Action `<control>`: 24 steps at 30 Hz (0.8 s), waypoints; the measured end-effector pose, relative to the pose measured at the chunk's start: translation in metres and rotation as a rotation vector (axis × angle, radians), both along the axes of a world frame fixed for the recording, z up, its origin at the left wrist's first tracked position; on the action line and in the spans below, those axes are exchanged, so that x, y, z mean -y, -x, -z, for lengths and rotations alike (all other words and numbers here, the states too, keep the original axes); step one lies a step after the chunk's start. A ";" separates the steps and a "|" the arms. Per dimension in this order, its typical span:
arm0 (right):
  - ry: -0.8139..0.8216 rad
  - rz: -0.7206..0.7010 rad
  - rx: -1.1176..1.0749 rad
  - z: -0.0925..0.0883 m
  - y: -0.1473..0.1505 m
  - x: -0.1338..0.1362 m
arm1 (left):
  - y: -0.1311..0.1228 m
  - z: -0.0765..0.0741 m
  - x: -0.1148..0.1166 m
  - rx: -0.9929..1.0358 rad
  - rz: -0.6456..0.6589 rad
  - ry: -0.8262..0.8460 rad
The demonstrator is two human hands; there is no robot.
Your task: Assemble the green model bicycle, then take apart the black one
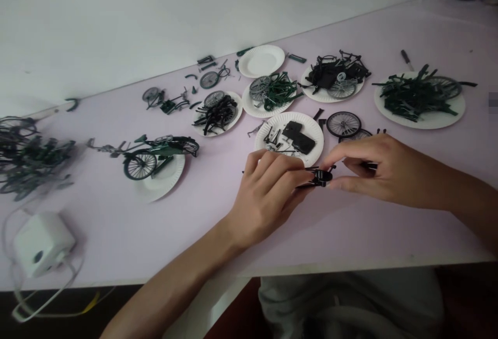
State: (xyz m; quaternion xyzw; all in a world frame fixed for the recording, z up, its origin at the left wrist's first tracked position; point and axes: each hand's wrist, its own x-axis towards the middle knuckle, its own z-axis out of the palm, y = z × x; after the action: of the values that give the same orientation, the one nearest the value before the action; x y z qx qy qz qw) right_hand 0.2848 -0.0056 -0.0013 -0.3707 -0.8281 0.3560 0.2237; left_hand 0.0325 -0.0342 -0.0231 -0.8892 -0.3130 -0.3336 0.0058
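My left hand (262,188) is closed around a small black model-bicycle part (322,176), just above the table's near half. Much of that part is hidden by my fingers. My right hand (392,173) pinches its right end between thumb and forefinger. Directly behind my hands lies a black spoked wheel (344,124), with a second one partly covered by my right hand. A white paper plate (319,142) beyond my left hand holds black flat pieces (299,137) and small thin parts.
Paper plates with dark bicycle parts (218,113) line the back, alongside a bare paper plate (261,61). An assembled green model bicycle (161,153) rests at left on another plate. Farther left are a blurred pile of bicycles (31,157) and a white power adapter (44,243). A screwdriver (406,59) lies back right.
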 end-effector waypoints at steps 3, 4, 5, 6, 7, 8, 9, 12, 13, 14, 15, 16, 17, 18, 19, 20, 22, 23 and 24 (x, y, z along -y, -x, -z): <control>-0.161 -0.066 0.008 0.004 0.003 0.001 | 0.000 0.001 0.000 0.008 -0.013 0.005; -0.218 -0.093 0.006 0.005 0.004 0.001 | 0.000 0.001 0.000 0.014 -0.019 0.011; -0.264 -0.117 0.002 0.006 0.005 0.002 | 0.000 0.001 0.000 0.022 -0.024 0.018; -0.297 -0.131 -0.011 0.007 0.006 0.002 | -0.001 0.002 0.000 0.033 -0.029 0.028; -0.317 -0.136 -0.030 0.008 0.007 0.002 | -0.001 0.002 0.000 0.046 -0.035 0.039; -0.332 -0.132 -0.052 0.009 0.008 0.002 | -0.002 0.002 0.000 0.061 -0.040 0.047; -0.346 -0.125 -0.069 0.010 0.009 0.002 | -0.002 0.001 0.000 0.075 -0.041 0.054; -0.436 -0.119 -0.073 0.011 0.010 0.001 | -0.002 0.000 0.000 0.090 -0.026 0.043; -0.469 -0.121 -0.062 0.012 0.010 0.001 | -0.002 0.000 0.000 0.082 -0.019 0.030; -0.502 -0.121 -0.046 0.012 0.009 0.001 | -0.003 -0.001 0.000 0.071 -0.014 0.018; -0.532 -0.120 -0.029 0.012 0.009 0.001 | -0.003 -0.001 0.000 0.059 -0.014 0.008; -0.559 -0.117 -0.013 0.013 0.010 0.001 | -0.003 0.000 0.000 0.050 -0.018 -0.003; -0.588 -0.110 -0.007 0.013 0.010 0.001 | -0.003 0.000 0.000 0.044 -0.025 -0.015; -0.611 -0.104 -0.005 0.013 0.010 0.001 | -0.003 0.000 0.000 0.040 -0.031 -0.030; -0.622 -0.102 -0.001 0.013 0.010 0.001 | -0.003 0.000 -0.001 0.038 -0.032 -0.053; -0.629 -0.105 -0.007 0.013 0.010 0.001 | -0.002 0.000 -0.001 0.037 -0.030 -0.082; -0.643 -0.110 -0.010 0.013 0.011 0.001 | -0.002 0.000 -0.001 0.026 -0.021 -0.160; -0.648 -0.108 -0.002 0.013 0.011 0.001 | -0.002 -0.001 -0.001 0.015 -0.020 -0.205; -0.656 -0.105 0.005 0.012 0.011 0.002 | -0.002 -0.002 -0.001 0.000 -0.025 -0.252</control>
State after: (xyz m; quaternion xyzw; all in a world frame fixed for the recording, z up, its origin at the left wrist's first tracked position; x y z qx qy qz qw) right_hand 0.2734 -0.0072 -0.0136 -0.2366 -0.9171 0.0803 0.3105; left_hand 0.0340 -0.0329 -0.0208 -0.8774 -0.2797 -0.3702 0.1217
